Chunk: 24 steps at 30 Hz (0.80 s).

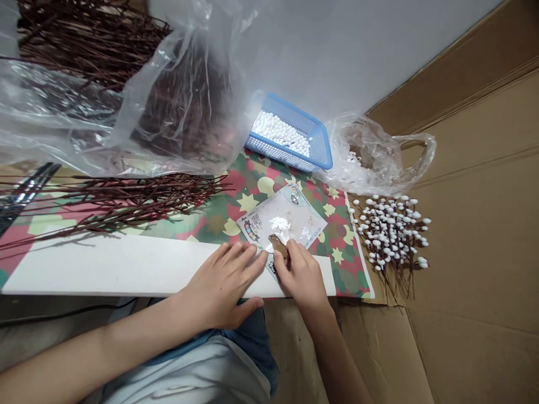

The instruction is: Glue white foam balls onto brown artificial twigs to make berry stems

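My right hand (302, 273) pinches a small brown flat piece that looks like cardboard (278, 245). Its far end rests at a dab of white paste (280, 224) on a printed plastic sheet (263, 212). My left hand (231, 280) lies flat on the white board (126, 264), fingers stretched out, its fingertips by the sheet's near left edge. Nothing is in it. Left of the sheet lies a bunch of dark brown twigs (168, 196). To the right, several twigs tipped with white balls (391, 235) lie bundled on cardboard.
A blue basket (322, 143) of white foam-like balls (278, 132) stands behind the sheet. Beside it sits a clear plastic bag (379, 163). A large plastic bag (197, 112) of twigs fills the back left. Cardboard (475, 224) walls the right side. A patterned cloth (349, 264) covers the table.
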Available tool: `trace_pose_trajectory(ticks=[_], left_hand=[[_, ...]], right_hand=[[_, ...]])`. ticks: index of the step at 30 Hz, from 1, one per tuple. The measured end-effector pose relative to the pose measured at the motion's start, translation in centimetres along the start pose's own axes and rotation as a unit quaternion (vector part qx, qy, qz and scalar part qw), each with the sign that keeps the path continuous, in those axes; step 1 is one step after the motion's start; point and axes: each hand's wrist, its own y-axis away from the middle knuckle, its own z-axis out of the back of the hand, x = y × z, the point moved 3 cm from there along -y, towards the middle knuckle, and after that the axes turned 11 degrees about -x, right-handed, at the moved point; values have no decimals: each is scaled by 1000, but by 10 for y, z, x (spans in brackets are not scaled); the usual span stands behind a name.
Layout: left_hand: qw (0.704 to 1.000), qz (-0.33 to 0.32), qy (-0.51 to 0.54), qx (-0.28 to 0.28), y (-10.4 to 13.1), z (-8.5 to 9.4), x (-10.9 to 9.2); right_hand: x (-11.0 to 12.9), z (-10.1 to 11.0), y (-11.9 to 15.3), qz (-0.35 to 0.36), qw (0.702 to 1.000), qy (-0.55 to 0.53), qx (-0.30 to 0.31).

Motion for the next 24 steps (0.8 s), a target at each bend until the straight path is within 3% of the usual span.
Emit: trace_pose_trajectory(ticks=[13, 24], left_hand=[[1000, 13, 17, -9, -1, -1, 1], [1000, 17, 2, -10, -1, 1, 0]], right_hand=[[-7, -8, -1, -69, 998, -8, 6], [-5, -2, 5, -23, 1000, -17, -11]])
